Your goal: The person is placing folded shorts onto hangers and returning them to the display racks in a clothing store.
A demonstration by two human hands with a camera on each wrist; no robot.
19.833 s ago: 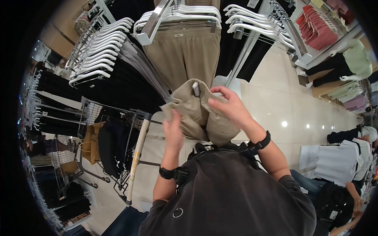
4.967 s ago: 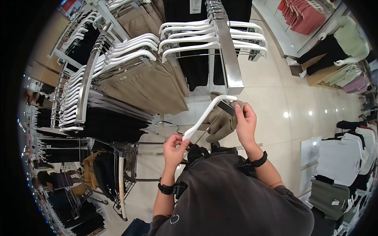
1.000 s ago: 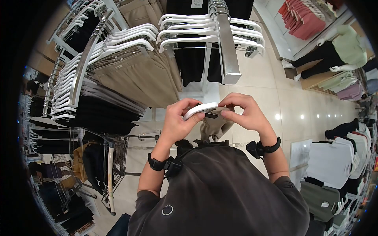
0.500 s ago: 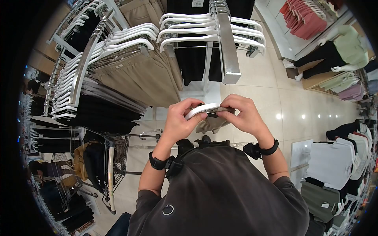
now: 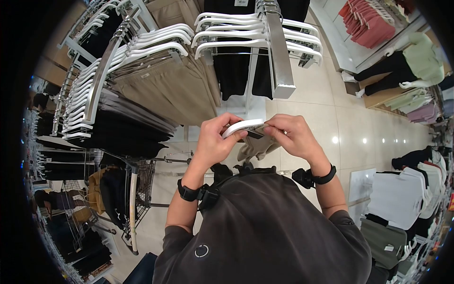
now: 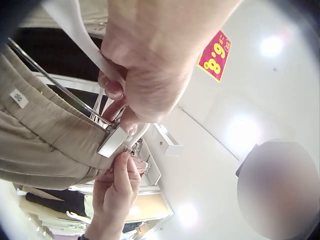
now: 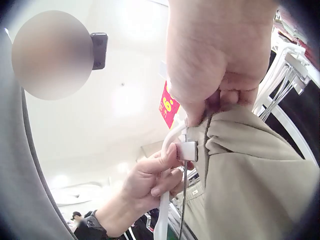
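Observation:
My left hand [image 5: 213, 143] grips one end of a white hanger [image 5: 245, 125], its thumb on the metal clip [image 6: 112, 142]. Beige trousers [image 5: 257, 147] hang below, their elastic waistband at the clip in both wrist views. My right hand [image 5: 294, 135] pinches the waistband's edge beside the clip, thumb against fingers. In the right wrist view, the left hand [image 7: 155, 177] holds the clip [image 7: 187, 151] and the hanger's arm together, and the trousers [image 7: 250, 170] spread down to the right. Whether the clip's jaws are closed on the cloth cannot be told.
A metal rail [image 5: 283, 71] with white hangers juts out just ahead of the hands. Beige trousers [image 5: 165, 87] hang on a rack to the left, above a shopping cart [image 5: 134, 208]. A mannequin [image 5: 421, 61] stands at the far right.
From five seconds ago, the hands have come closer together and the left has moved along the hanger to its clip end. Over the last second the hands shift only slightly; the trousers hang differently.

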